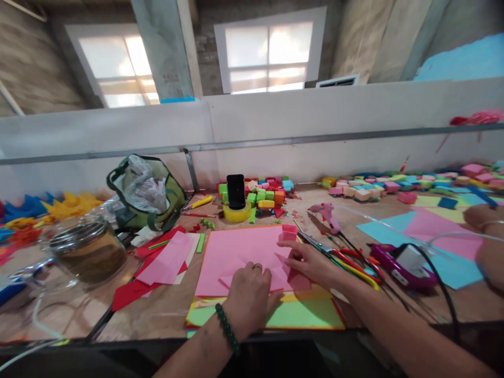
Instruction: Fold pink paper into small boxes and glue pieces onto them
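A pink paper sheet [228,247] tops a stack of coloured paper [307,315] in front of me. My left hand [252,289], with a ring and a dark bead bracelet, is closed over a folded pink paper strip [279,278] on this sheet. Its fingertips are partly hidden. My right hand [309,260] is at the sheet's right side, its fingers apart and the index finger reaching left. Just beyond that finger stands a small pink paper box [289,231]; whether they touch, I cannot tell.
Scissors [315,242], a pink glue gun [326,214] and a purple power strip [405,268] lie right. Behind are a phone [236,191] on yellow tape [237,212] and several paper blocks [265,197]. A glass jar [88,252] stands left. Another person's arm [492,247] is far right.
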Demonstrator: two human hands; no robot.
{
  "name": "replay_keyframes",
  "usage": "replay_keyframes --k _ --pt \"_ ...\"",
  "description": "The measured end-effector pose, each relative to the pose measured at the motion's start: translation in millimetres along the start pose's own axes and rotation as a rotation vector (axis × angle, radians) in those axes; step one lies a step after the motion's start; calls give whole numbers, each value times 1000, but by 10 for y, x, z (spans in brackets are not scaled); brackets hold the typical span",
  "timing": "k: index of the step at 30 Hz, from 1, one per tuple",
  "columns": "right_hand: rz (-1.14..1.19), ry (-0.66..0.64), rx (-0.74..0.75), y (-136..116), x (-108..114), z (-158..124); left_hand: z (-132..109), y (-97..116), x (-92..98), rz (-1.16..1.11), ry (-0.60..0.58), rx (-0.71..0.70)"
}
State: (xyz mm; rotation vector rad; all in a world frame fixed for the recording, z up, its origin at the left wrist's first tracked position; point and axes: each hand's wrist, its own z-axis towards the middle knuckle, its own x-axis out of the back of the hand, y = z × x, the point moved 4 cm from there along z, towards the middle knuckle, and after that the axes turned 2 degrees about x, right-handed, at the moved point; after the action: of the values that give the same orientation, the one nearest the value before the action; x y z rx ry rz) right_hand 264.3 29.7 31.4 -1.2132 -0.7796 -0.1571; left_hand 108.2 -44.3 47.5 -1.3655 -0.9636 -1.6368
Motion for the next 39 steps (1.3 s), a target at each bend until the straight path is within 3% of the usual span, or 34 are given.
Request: replay_keyframes --k 3,7,10,13,17,23,26,28,30,36,39 --pt "171 54 -93 -6 -44 -12 -13 -12 2 6 -4 -2" --pt "564 123 -239 -102 -99 -88 -68 -29 65 -18 27 -26" --pt "749 206 -239 -234 -107 -143 -126 -62 161 -95 139 -37" --pt "780 224 -201 -361 -145 -213 -176 -154 214 -98 263 -6" --pt "464 75 -17 -541 -225 -337 -220 -306 142 -59 273 12" --pt "-537 104 549 -774 -245 -388 -310 -355 -58 -56 111 -62" --pt "-641 -44 687 -746 -371 -334 -419 -374 -119 -110 60 -33" --pt "-577 -178 662 -689 -446 -295 -517 -398 -131 -161 52 -12" --pt "-468 -294 544 -621 -469 -240 -609 -431 -130 -197 55 19" --pt "-158 -562 299 -538 -342 72 -709 -476 -104 -241 108 27" --pt "-122 -573 184 -457 -347 271 -709 -466 -109 -239 131 -9"
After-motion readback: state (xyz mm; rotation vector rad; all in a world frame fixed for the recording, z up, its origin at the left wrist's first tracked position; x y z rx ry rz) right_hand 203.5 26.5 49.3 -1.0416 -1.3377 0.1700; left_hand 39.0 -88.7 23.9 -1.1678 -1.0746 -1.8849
